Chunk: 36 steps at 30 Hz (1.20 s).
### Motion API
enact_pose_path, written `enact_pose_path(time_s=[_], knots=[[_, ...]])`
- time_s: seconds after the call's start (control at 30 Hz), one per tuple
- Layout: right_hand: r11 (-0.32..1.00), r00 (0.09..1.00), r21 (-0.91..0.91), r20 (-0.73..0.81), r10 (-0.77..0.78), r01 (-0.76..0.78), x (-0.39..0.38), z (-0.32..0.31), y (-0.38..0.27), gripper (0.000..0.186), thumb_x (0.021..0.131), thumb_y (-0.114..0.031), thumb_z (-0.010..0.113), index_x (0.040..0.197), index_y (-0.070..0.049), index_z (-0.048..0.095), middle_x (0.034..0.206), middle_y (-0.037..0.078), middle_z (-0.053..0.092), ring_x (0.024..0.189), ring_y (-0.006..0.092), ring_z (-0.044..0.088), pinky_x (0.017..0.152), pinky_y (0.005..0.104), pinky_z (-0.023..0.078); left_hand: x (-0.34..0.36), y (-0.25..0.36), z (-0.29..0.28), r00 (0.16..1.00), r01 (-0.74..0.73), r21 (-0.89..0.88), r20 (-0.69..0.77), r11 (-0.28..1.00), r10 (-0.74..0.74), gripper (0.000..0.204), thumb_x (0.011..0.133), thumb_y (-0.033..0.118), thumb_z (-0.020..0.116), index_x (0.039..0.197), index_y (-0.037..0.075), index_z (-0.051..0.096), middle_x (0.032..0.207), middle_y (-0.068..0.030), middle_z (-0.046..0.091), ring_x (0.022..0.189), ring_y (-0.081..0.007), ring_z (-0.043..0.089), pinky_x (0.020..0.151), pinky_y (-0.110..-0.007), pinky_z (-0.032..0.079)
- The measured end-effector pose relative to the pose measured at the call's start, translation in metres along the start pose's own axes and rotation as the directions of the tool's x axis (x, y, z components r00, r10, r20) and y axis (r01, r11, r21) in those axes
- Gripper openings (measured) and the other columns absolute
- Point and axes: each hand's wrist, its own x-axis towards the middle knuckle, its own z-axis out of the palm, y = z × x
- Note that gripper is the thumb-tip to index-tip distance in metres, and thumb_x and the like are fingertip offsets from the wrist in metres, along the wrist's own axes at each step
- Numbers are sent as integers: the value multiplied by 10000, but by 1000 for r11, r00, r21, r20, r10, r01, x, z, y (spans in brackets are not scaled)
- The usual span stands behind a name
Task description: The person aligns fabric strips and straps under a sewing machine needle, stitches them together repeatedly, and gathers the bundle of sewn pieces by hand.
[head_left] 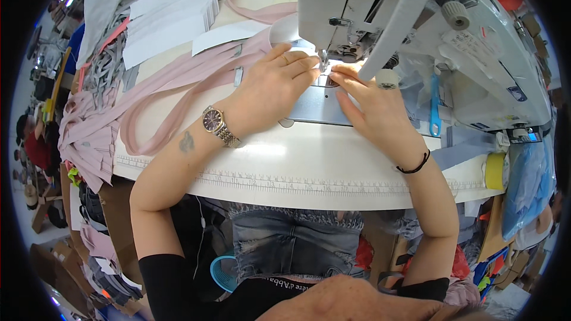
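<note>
While the pink strip (190, 70) lies left of both hands' extended fingers (302, 66)—thumb apart at right—any grip remains indiscernible.

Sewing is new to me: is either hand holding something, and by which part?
That cannot be told: the left hand lies over pink fabric, the right hand is beside the presser foot, and any grip is hidden.

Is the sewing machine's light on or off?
On, it appears: a bright glow falls by the right hand, over the metal plate under the sewing machine. The bulb itself isn't visible.
</note>
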Motion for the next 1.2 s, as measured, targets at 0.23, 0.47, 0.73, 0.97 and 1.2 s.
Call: enact_pose_path(time_s=[0.23, 0.47, 0.73, 0.97, 1.2], knots=[[995, 998, -101, 59, -8, 14, 1, -1, -1, 253, 907, -113, 640, 1137, -27, 699, 1195, 65, 684, 927, 291, 675, 801, 385, 539, 7, -6, 2, 997, 78, 28, -4, 997, -78, 232, 835, 57, 614, 1042, 5, 702, 1154, -112, 699, 1124, -241, 641, 1053, -416, 448], [989, 990, -82, -67, -127, 121, 0, 6, -2, 201, 883, -88, 667, 1068, -34, 726, 1110, 67, 717, 901, 276, 682, 759, 360, 535, 3, -5, -8, 996, 87, 66, -11, 994, -86, 182, 830, 75, 644, 1001, 17, 665, 1058, -99, 692, 1056, -243, 650, 980, -389, 480], [953, 899, 18, -338, -278, 302, 1, 3, -12, 303, 761, -2, 713, 1062, -40, 716, 1130, 115, 715, 895, 272, 690, 722, 358, 543, -38, 34, -37, 999, -49, -262, -17, 964, 46, 181, 757, 123, 736, 816, 48, 582, 901, -88, 631, 853, -272, 620, 727, -398, 524], [893, 892, -7, 51, -448, 449, 27, 1, -75, 183, 800, -101, 603, 964, -35, 648, 1250, 124, 659, 845, 225, 710, 619, 304, 549, -59, 88, -85, 963, -209, -361, 86, 909, 256, 168, 739, 78, 743, 874, 17, 663, 1007, -131, 688, 899, -293, 659, 769, -388, 570], [373, 982, 918, 177, -73, -138, -12, -28, -76, 170, 919, -79, 541, 971, -6, 687, 1094, 105, 716, 840, 133, 665, 748, 246, 530, -22, 60, -102, 876, 359, -766, 81, 533, -475, 218, 923, 123, 651, 1075, -30, 688, 1069, -156, 685, 930, -249, 659, 790, -301, 520]])
